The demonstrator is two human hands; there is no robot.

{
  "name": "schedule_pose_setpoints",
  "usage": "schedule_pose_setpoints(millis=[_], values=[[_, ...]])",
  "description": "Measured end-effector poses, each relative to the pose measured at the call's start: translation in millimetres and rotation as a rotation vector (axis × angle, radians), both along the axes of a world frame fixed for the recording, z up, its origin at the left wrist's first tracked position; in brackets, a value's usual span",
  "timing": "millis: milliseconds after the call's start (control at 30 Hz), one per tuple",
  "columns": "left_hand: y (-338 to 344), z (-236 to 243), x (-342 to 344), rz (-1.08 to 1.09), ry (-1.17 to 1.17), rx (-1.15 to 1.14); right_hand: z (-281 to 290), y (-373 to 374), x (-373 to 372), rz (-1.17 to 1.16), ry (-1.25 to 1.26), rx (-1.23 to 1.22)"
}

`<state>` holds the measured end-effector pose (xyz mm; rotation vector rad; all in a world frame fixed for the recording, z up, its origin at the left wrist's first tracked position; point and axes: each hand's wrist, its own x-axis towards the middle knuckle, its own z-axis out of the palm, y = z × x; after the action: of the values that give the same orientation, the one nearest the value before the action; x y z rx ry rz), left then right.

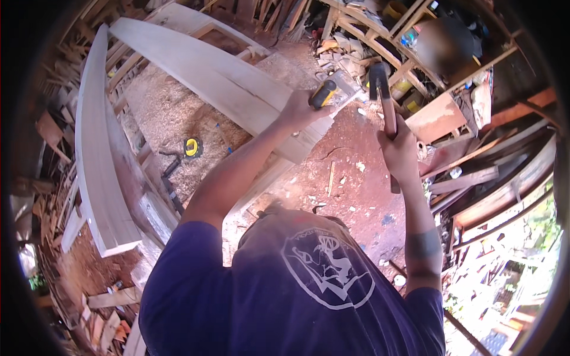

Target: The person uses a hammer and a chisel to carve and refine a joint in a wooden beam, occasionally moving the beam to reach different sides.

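My left hand (300, 110) grips a black-and-yellow handled tool (323, 92), apparently a chisel, at the right end of a long, pale, curved timber (208, 77); its tip is too small to make out. To its right, my right hand (399, 148) is closed on the wooden handle of a hammer (380, 80), its dark head raised beside the timber's end. A second curved timber (95, 160) lies to the left. A yellow tape measure (191, 147) rests on the shavings between the two timbers, near a dark bar-like tool (169, 175).
Scrap wood (338, 56) and wooden frames (365, 32) crowd the upper right, with a reddish board (433, 121) below them. Stacked planks and bent boards (499, 196) line the right side. More offcuts (107, 326) lie at the lower left. Wood chips cover the reddish ground (350, 184).
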<state>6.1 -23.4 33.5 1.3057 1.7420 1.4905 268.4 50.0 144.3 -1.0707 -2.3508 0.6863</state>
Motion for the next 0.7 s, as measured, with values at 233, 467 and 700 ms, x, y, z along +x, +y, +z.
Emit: schedule_pose_setpoints(millis=[233,467,700], values=[[1.3,44.0,4.8,-0.161,-0.069,0.055,-101.7,-18.3,-12.9,0.019,-0.379,-0.022],[-55.8,8.6,24.4,-0.096,-0.123,0.246,-144.2,-26.2,-11.6,0.016,-0.532,0.036],[-14.7,35.0,15.1,-0.09,-0.009,0.039,-134.6,-22.6,-14.2,0.017,-0.622,0.004]])
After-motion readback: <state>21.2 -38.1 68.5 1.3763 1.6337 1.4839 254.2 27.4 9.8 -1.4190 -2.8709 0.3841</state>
